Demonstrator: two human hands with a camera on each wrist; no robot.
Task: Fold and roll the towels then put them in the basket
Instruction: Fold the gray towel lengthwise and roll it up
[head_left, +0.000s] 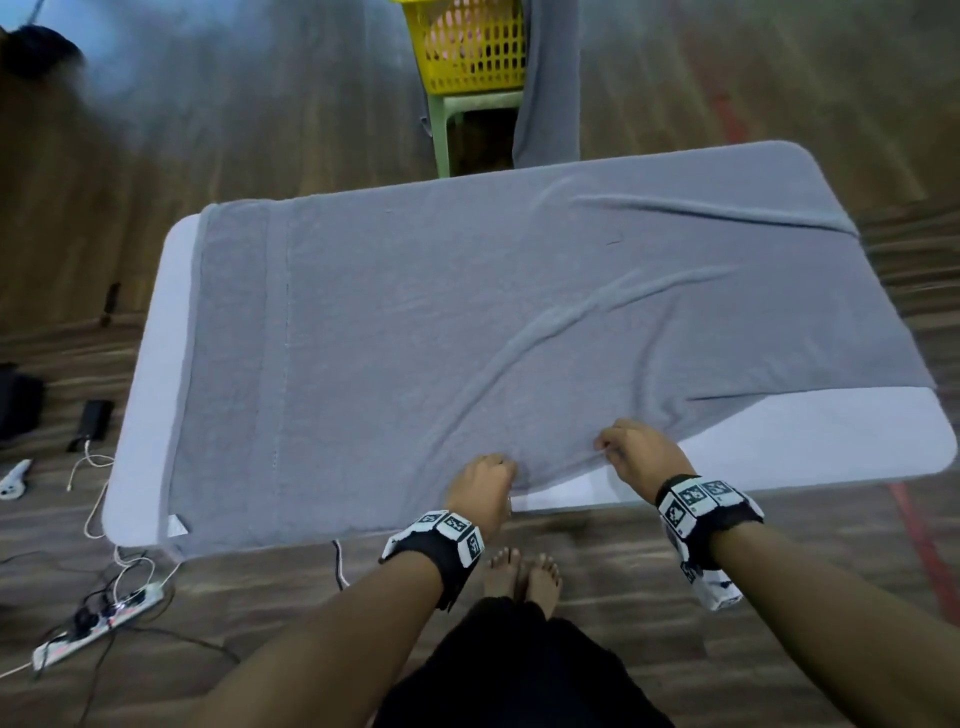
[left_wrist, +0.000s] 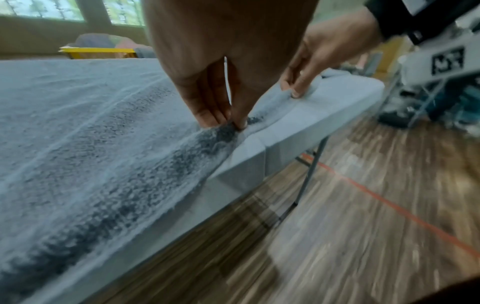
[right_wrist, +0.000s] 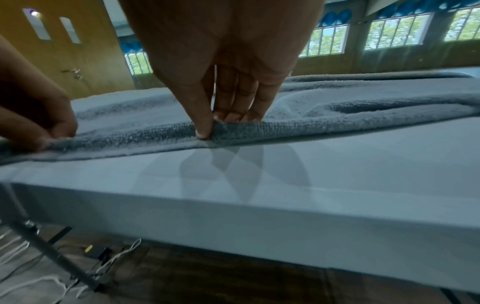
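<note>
A grey towel lies spread over most of a white folding table, with long creases running across its right half. Bare tabletop shows along the left end and at the near right corner.

The left hand pinches the towel's near edge between thumb and fingers; the left wrist view confirms the fingertips closed on the fabric at the table's edge. The right hand, just beside it, grasps the same edge; the right wrist view shows the thumb pressed against the raised hem with the fingers behind it.

A yellow basket stands on a green stool beyond the far side of the table, well apart from both hands. A second grey towel hangs beside the basket. A power strip and cables lie on the wooden floor at left.
</note>
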